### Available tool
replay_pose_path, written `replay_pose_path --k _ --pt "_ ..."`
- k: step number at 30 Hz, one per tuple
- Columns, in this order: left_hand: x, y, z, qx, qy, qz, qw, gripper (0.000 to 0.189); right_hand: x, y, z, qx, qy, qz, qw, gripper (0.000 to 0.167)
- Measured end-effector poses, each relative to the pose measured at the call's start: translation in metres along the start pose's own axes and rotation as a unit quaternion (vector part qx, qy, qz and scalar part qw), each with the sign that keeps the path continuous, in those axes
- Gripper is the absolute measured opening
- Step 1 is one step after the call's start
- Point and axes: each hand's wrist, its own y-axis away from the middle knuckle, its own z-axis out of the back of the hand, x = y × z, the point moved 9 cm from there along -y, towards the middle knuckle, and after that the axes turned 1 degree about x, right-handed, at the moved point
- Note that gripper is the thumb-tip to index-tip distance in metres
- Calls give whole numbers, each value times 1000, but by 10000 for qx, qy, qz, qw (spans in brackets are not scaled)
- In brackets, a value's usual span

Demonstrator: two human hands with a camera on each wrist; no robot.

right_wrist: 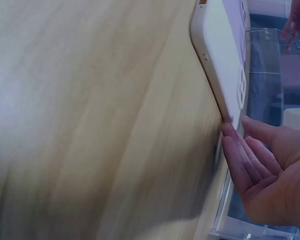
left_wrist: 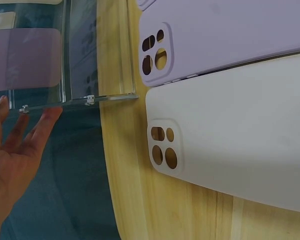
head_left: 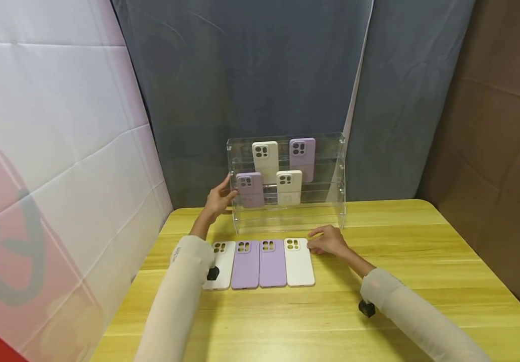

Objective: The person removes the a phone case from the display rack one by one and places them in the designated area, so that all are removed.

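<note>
A clear acrylic tiered stand [head_left: 311, 216] holds two white and two lilac phone cases on its tiers. My left hand [head_left: 218, 201] touches its left side, thumb near the front edge and straight fingertips against the side panel in the left wrist view. Four cases lie side by side in front of the stand: a white case [left_wrist: 230, 130] at the left, two lilac cases [head_left: 245, 269] [head_left: 273, 269], and a white case [head_left: 299, 266] at the right. My right hand [head_left: 327, 240] is at that right case's upper corner, its loosely bent fingertips right at the edge in the right wrist view.
The stand's upper row carries a white case [head_left: 266, 161] and a lilac case [head_left: 302, 156]; below are a lilac case [head_left: 250, 188] and a white case [head_left: 289, 188]. The wooden table [head_left: 400, 241] meets a dark grey curtain [head_left: 287, 65] at the back.
</note>
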Motion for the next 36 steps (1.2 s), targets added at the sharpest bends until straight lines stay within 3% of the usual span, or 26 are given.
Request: replay_pose_path --k 2,9,17,22,30,36 --pt "1 0 0 9 -24 -9 10000 70 4 -2 3 -45 101 148 9998 31" --pt "1 1 2 -27 -112 -122 9999 70 26 -12 11 -53 -460 741 9962 36" --pt "2 1 8 -92 -217 -205 9995 72 59 -26 34 -536 68 1406 9886 36" --pt "-6 -1 12 -161 -436 -495 9977 75 81 -34 51 -913 224 1769 9797 34" --pt "-15 -4 12 -230 -604 -647 9958 80 109 -44 70 -1444 281 1923 9702 37" --pt "-14 -10 11 -379 -627 -633 9953 81 125 -51 74 -1486 -28 2063 9671 42"
